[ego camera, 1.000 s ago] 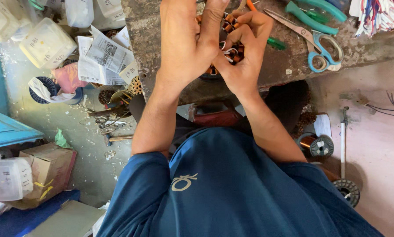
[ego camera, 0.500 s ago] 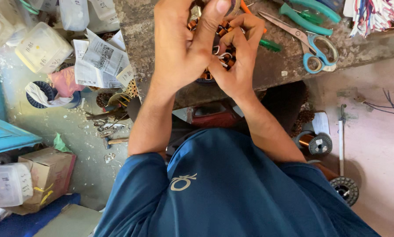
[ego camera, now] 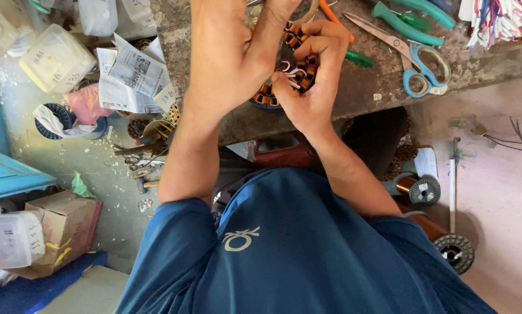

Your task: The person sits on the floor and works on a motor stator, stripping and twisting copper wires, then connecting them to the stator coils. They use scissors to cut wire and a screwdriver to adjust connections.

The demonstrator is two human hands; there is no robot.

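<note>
Both hands press on a round motor stator [ego camera: 284, 87] with copper windings, which sits at the bench [ego camera: 377, 87] edge. The left hand [ego camera: 226, 58] covers its top, fingers together; the right hand [ego camera: 316, 75] has its fingers curled tight on the coils. Judged risk: hard pressure could nick the winding wire, or the part could slip off the edge. Scissors [ego camera: 415, 61] and green-handled pliers [ego camera: 406, 23] lie right of the fingers, not obstructing.

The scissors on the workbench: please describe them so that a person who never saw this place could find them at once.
Start at the grey stone workbench at the top of the head view, right of the two hands. The scissors lie there, steel blades pointing up-left. Their light blue ring handles set them apart from the green-handled pliers just above.
</note>
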